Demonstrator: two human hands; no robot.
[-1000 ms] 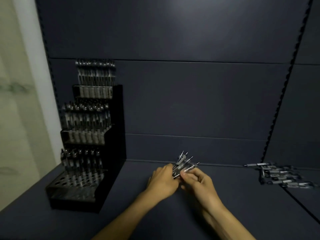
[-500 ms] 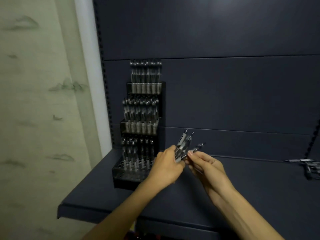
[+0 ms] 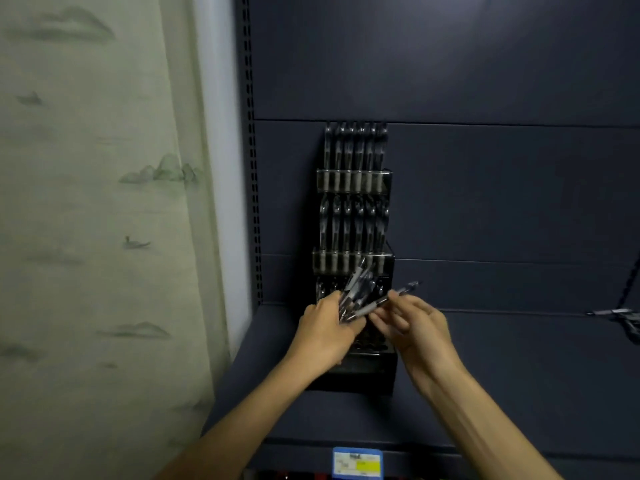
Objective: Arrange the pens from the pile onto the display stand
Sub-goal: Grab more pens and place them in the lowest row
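Against the back wall of the dark blue shelf (image 3: 519,393), toward its left end, stands the black tiered display stand (image 3: 356,375). Its top two tiers are filled with rows of upright pens (image 3: 355,157), and more pens stand in the rear of the lowest tier, partly hidden behind the hands. The stand's base sits on the shelf floor, set back from the front edge.

Left of the shelf's slotted upright hangs pale green wallpaper (image 3: 86,237) printed with faint hills and a small boat.

Both forearms reach in from the bottom edge and meet in front of the stand's lowest tier. The left hand (image 3: 323,336) is curled around a bundle of pens (image 3: 356,292), which fan upward and to the right out of its grip, their ends overlapping the stand's middle tier. The right hand (image 3: 414,327) pinches a single pen (image 3: 384,301) between thumb and fingertips; this pen lies slanted, its lower end beside the bundle and its upper end pointing up and to the right, clear of the stand.

At the far right edge of the shelf floor, well apart from the stand, lies the remaining pile of pens (image 3: 623,318), only partly in view.

On the shelf's front edge, below the stand, is a price label (image 3: 356,462) with a yellow patch.
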